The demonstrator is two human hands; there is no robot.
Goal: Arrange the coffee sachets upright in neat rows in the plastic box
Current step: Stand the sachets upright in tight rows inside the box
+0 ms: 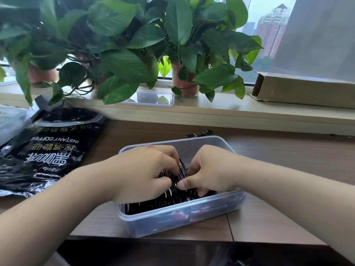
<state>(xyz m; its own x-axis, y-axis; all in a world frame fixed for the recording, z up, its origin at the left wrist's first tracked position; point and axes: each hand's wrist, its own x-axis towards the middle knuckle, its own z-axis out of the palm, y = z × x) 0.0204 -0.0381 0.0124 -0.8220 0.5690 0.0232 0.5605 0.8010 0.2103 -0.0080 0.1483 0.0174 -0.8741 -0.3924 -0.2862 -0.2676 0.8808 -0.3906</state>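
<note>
A clear plastic box (203, 142) stands on the wooden table in front of me. Inside it a bundle of black coffee sachets (180, 174) stands roughly upright, with more sachets lying along the box's near side. My left hand (146, 173) grips the bundle from the left, fingers curled over its top. My right hand (209, 171) grips the same bundle from the right, thumb pressed against its front. Both hands are inside the box. One single sachet (199, 133) lies flat on the table just behind the box.
A large black instant coffee bag (48, 150) lies on the table at the left. Potted plants (119, 54) and a small clear container (153, 98) sit on the window ledge. A cardboard box (305, 89) rests on the ledge at the right.
</note>
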